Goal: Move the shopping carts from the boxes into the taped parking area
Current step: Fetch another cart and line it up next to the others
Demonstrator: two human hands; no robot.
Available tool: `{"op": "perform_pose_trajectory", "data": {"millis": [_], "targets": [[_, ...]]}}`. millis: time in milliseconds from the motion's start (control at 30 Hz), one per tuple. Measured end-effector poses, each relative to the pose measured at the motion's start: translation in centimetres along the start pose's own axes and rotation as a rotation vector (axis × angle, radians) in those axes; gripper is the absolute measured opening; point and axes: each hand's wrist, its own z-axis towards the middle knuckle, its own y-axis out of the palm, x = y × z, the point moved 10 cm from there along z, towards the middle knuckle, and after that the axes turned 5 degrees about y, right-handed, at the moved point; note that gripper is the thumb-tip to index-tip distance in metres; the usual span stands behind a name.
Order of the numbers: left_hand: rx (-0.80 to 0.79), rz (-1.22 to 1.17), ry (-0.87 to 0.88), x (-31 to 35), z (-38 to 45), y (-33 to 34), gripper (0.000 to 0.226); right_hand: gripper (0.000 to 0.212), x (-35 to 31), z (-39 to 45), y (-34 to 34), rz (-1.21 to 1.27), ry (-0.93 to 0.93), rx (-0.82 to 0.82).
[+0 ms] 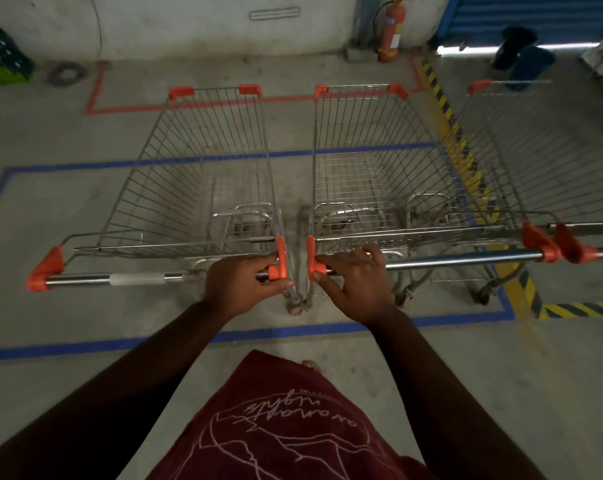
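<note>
The left hand point(237, 282) grips the left cart point(203, 174) handle end, and the right hand point(355, 285) grips the middle cart point(379, 168) likewise, both inside the blue-taped box point(2, 188). Next, probably push them forward together (kept parallel) into the red-taped area point(95, 98).

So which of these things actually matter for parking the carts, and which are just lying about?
Part of the job:
left cart, gripped by the left hand
middle cart, gripped by the right hand
right cart
blue tape box
red tape outline

Just lying about:
fire extinguisher
green crate
ring on the floor
yellow-black stripe
</note>
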Motion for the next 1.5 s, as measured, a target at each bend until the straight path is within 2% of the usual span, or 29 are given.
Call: {"op": "perform_pose_trajectory", "data": {"millis": [333,500,667,767,900,1033,1167,1367,1500], "targets": [[-0.043,-0.002,0.031,-0.3,1.0,0.2,0.068,0.040,-0.9,0.9,0.2,0.085,0.063,-0.049],[-0.018,-0.026,0.021,-0.1,1.0,-0.3,0.053,0.044,-1.3,0.8,-0.1,0.056,0.136,-0.100],[-0.097,-0.088,-0.002,-0.1,0.6,0.5,0.088,0.048,-1.8,-1.7,-1.9,0.077,0.189,-0.012],[-0.043,-0.124,0.026,1.1,0.6,0.0,0.081,0.049,-1.8,-3.5,-3.4,0.100,0.197,0.037],[0.050,-0.240,0.145,5.9,0.4,-0.1,0.059,0.044,-0.2,-5.3,-5.4,0.170,0.209,0.078],[0.024,-0.289,0.227,11.4,0.9,1.3,0.046,0.036,2.2,-5.5,-7.0,0.284,0.222,0.048],[-0.035,-0.314,0.226,16.1,2.5,4.6,0.044,0.033,5.5,-6.1,-11.3,0.396,0.182,0.103],[-0.064,-0.401,0.261,27.4,6.0,11.4,0.037,0.030,15.7,-9.8,-18.5,0.414,0.161,0.156],[-0.080,-0.426,0.219,34.3,8.0,16.0,0.038,0.030,24.3,-12.7,-22.2,0.373,0.245,0.188]]}}
